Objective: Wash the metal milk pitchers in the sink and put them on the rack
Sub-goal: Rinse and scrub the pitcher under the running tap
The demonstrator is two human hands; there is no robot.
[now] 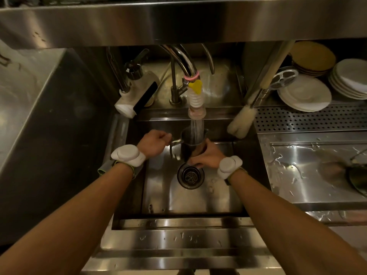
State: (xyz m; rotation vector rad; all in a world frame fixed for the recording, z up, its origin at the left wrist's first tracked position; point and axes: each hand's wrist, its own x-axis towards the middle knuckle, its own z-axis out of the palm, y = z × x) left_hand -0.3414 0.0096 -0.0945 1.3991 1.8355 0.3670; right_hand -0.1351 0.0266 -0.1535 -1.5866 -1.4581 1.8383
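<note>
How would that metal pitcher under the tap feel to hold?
Probably slippery: water streams into the pitcher. Likely heavy while filling; the left hand grips its handle, the right hand wraps its body. Rigid metal, so hardly fragile.

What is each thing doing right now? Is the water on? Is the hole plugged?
Tap, on, water pouring down.
Milk pitcher, upright under the stream, water going in.
Left hand, grips the pitcher's handle.
Right hand, wraps the pitcher's body.
Drain, unplugged, strainer in.
Brush, leaning unused at the sink's back corner.
Plates, stacked on the right.
</note>
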